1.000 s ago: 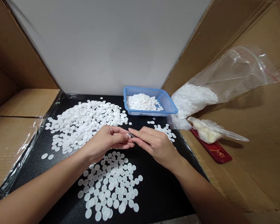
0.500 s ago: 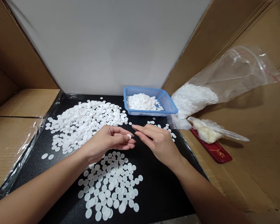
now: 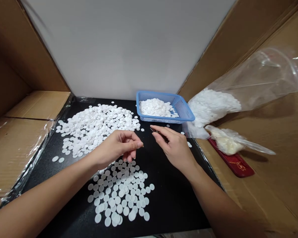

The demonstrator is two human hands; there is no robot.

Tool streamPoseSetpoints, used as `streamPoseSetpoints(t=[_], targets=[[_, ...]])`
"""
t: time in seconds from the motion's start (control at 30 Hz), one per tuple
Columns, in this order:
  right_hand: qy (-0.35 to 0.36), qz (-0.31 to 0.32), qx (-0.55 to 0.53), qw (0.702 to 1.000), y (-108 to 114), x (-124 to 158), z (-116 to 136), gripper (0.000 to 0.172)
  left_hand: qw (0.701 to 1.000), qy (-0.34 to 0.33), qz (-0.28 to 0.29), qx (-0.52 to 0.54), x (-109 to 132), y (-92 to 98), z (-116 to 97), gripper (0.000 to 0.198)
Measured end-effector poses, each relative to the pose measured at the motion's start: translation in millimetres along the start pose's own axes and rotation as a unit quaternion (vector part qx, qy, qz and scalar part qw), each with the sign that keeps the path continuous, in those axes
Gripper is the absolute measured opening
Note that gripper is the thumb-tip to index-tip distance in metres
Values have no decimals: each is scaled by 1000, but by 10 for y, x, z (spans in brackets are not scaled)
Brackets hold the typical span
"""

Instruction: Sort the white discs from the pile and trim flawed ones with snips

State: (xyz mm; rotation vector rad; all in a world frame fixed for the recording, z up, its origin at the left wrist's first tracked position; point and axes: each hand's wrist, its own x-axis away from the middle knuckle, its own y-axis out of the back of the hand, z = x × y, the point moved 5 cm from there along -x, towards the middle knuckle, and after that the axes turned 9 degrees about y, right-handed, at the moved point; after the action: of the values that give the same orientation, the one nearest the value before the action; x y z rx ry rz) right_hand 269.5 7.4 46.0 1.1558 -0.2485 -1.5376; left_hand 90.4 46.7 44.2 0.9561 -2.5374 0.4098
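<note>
My left hand (image 3: 120,147) hovers over the black mat (image 3: 169,198), thumb and forefinger pinched together; whatever is between them shows only edge-on as a thin sliver. My right hand (image 3: 173,148) is a little to the right, fingers closed on a thin dark tool (image 3: 156,131) that points left. Below the hands lies a flat spread of white discs (image 3: 120,195). A bigger heap of white discs (image 3: 99,124) lies at the back left. A blue basket (image 3: 181,107) holding more discs stands at the back.
A clear plastic bag of white discs (image 3: 213,105) leans on the cardboard wall at the right. A smaller bag (image 3: 225,142) lies on a red flat case (image 3: 235,162). Cardboard boxes (image 3: 20,132) border the mat at the left. A white wall stands behind.
My hands have drawn apart. The right hand moved right and back with the tool. The left hand's fingers turned, so the white disc no longer shows flat at its fingertips.
</note>
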Motion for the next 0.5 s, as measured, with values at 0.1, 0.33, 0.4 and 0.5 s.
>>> streamPoseSetpoints(t=[0.1,0.33,0.4,0.5], targets=[[0,0,-3,1000,3,15,9,32,990,41,38,-126,219,-97,213,14],[3,25,-17,1000,-56,51,0,31,943,104,-51,-311,533,-44,668,15],[4,30,-18,999,-75,59,-7,30,934,100,-77,-335,545,25,671,17],[5,31,-17,999,-79,67,-15,31,923,91,-121,-355,549,181,622,20]])
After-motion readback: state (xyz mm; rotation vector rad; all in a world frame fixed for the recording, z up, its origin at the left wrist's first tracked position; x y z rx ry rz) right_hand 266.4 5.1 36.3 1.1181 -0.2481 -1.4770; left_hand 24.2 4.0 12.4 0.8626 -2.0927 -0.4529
